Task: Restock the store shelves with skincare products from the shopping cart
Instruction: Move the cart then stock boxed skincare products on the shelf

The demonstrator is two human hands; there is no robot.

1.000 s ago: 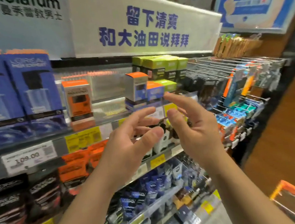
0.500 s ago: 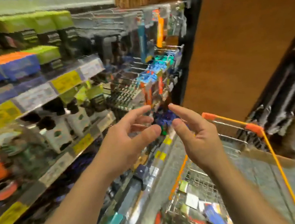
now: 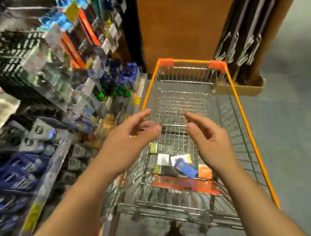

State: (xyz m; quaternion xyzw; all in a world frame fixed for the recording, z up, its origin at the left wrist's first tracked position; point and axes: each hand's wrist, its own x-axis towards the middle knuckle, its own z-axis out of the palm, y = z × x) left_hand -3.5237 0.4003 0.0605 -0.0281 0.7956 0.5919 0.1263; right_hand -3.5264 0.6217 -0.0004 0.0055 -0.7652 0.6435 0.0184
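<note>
A wire shopping cart (image 3: 236, 96) with an orange rim stands in front of me. On its bottom lie several small skincare boxes: a blue one (image 3: 186, 168), an orange one (image 3: 204, 171), a white one (image 3: 162, 159) and a green-and-dark one (image 3: 159, 148). My left hand (image 3: 128, 142) and my right hand (image 3: 209, 140) hover above the cart, palms facing each other, fingers relaxed, both holding nothing. The store shelves (image 3: 40, 132) with blue and dark products run along the left, blurred by motion.
Hanging packets on pegs (image 3: 73, 30) fill the upper left. A brown panel (image 3: 177, 17) rises beyond the cart. A cardboard box with dark long items (image 3: 245, 87) stands at the cart's far right corner. Grey floor (image 3: 298, 120) spreads to the right.
The view has swung from the upper shelves down and right to the cart. Both hands kept their spread pose and now hang over the cart basket.
</note>
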